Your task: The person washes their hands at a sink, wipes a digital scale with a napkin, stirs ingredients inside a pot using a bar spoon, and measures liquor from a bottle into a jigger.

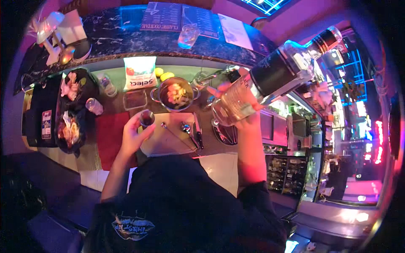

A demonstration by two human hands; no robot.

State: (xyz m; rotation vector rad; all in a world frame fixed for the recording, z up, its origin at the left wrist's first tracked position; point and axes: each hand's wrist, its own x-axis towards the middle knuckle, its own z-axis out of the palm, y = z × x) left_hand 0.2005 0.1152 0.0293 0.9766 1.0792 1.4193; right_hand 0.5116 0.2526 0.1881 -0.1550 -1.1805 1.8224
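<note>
My left hand [134, 134] is closed around a small jigger [147, 117], dark inside, above the left edge of a light cutting board [164, 143]. Raised on the other side, my right hand [247, 103] grips a large clear glass liquor bottle [280, 69] with a black label. The bottle lies at a slant, its neck pointing up and to the right, away from the jigger. On the board are a long bar spoon [179, 137] and a knife [198, 135] with a black handle. Whether the bottle has its cap on, I cannot tell.
Behind the board stands a metal pot [185, 101] of cut fruit, beside lemons [167, 76] and a white Select bag [139, 74]. A red cloth [112, 137] lies left. Menus [181, 19] and a glass [188, 36] sit on the raised counter.
</note>
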